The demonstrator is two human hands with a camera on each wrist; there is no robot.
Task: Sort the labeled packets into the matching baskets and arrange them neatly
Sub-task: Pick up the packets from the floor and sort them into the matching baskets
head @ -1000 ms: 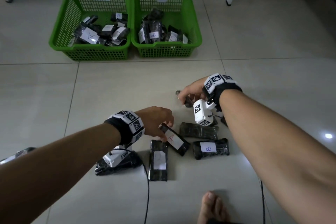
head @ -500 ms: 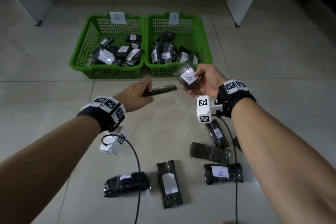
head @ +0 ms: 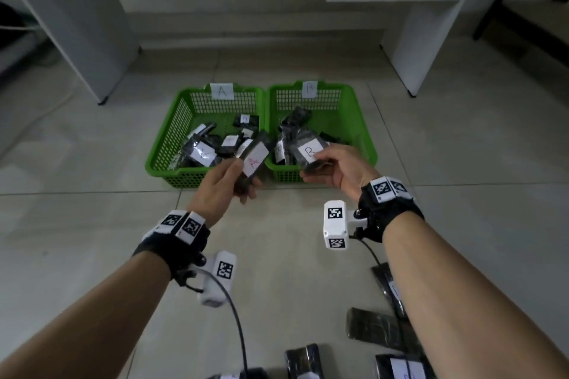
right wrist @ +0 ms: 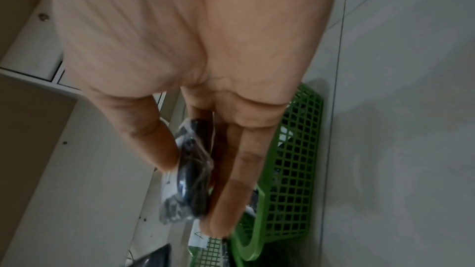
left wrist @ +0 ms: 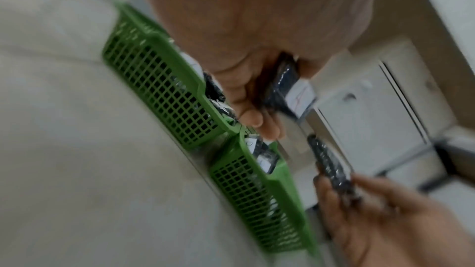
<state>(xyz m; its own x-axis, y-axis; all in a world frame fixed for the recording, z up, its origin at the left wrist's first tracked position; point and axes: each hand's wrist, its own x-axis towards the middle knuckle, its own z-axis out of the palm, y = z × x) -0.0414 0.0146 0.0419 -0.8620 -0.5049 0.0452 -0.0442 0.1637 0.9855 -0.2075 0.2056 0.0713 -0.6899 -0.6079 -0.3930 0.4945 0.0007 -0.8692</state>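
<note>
Two green baskets stand side by side on the floor: basket A on the left, basket B on the right, each holding several dark packets. My left hand grips a dark packet labelled A over the near right corner of basket A. The same A packet shows in the left wrist view. My right hand holds a dark packet labelled B above the near edge of basket B. Thumb and fingers pinch the B packet in the right wrist view.
Several more dark packets lie on the tiled floor near my right forearm and at the bottom edge. White furniture legs stand behind the baskets to the left and right. Wrist camera cables trail over the floor.
Both hands lifted packets off the floor and carried them forward to the baskets. The left packet has turned label-up. The head view has tilted up toward the baskets.
</note>
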